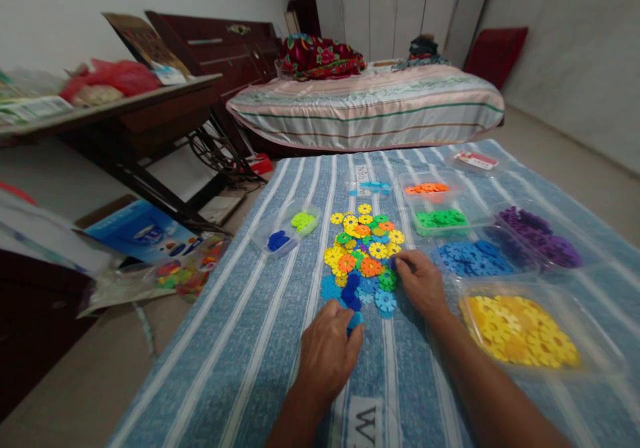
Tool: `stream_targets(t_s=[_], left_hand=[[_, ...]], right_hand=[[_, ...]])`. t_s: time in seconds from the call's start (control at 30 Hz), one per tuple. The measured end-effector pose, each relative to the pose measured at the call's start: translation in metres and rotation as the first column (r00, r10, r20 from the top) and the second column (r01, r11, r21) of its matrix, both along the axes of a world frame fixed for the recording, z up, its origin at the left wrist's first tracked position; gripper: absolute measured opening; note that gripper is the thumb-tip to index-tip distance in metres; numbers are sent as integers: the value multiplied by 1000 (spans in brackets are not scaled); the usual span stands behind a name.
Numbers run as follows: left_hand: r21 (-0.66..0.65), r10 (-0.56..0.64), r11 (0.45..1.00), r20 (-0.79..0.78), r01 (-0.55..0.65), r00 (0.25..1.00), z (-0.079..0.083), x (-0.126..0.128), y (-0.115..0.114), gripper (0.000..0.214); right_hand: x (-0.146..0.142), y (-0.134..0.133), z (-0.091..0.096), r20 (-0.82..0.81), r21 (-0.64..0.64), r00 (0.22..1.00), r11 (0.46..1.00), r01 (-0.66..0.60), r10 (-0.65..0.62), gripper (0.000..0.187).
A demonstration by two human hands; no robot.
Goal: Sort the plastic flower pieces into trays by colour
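Observation:
A heap of mixed plastic snowflake discs (364, 255), yellow, orange, green and blue, lies on a blue striped cloth (240, 341). My left hand (327, 355) rests at the heap's near edge, fingers curled round a light blue disc (356, 320). At the heap's right edge, my right hand (423, 281) pinches its fingers closed among the discs; what it grips is hidden.
Clear tubs to the right hold sorted discs: yellow (520, 331), blue (470, 258), purple (543, 238), green (440, 219), orange (427, 188). A small tub (290, 229) on the left holds blue and lime discs. A bed (370, 101) and a table (115, 111) stand beyond.

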State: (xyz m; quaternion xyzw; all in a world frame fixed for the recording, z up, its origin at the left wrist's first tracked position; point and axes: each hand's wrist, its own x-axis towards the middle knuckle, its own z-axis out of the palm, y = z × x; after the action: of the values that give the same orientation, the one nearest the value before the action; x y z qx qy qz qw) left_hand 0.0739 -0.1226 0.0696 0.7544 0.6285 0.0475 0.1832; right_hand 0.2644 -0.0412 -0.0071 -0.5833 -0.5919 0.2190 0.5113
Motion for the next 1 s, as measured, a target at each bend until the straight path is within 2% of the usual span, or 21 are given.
stream_targets(t_s=[0.13,0.27,0.33,0.43,0.5,0.57,0.7,0.83,0.87,0.93,1.0], left_hand=[[29,41,999,97,-44,994,-3,-7,2,34],[21,113,992,278,-124,954,-4,-17,8,33],[-45,173,985,381,-168,908,-2,-19,15,30],[-219,308,949,507,-226,805,5,-18,30,25],[-312,383,919,553,-243,740,9,-17,43,23],[-349,421,902,591,-253,688,12,-15,59,24],[-333,425,905,697,-265,577,19,-8,105,25],[-260,389,914,779,-311,492,42,20,175,24],[-214,365,918,784,-334,502,50,29,194,21],[-94,306,934,712,-346,632,62,47,229,19],[-42,292,934,661,-355,691,69,60,256,22]], right_hand=[[-2,0,0,-9,-1,1000,1000,9,-9,20],[-5,1,-2,-17,-3,1000,1000,-10,10,19],[-7,1,-3,-25,1,1000,1000,-4,4,20],[-8,2,-2,-42,1,999,1000,-1,1,20],[-10,2,-1,-54,8,999,1000,2,-1,20],[-11,2,0,-61,19,998,1000,5,-4,19],[-13,3,-1,-52,21,999,1000,12,-11,18],[-14,4,-2,-47,23,999,1000,12,-11,18],[-14,4,-2,-51,24,999,1000,11,-10,18],[-14,3,-1,-62,25,998,1000,6,-5,19],[-15,3,0,-71,18,997,1000,6,-4,19]])
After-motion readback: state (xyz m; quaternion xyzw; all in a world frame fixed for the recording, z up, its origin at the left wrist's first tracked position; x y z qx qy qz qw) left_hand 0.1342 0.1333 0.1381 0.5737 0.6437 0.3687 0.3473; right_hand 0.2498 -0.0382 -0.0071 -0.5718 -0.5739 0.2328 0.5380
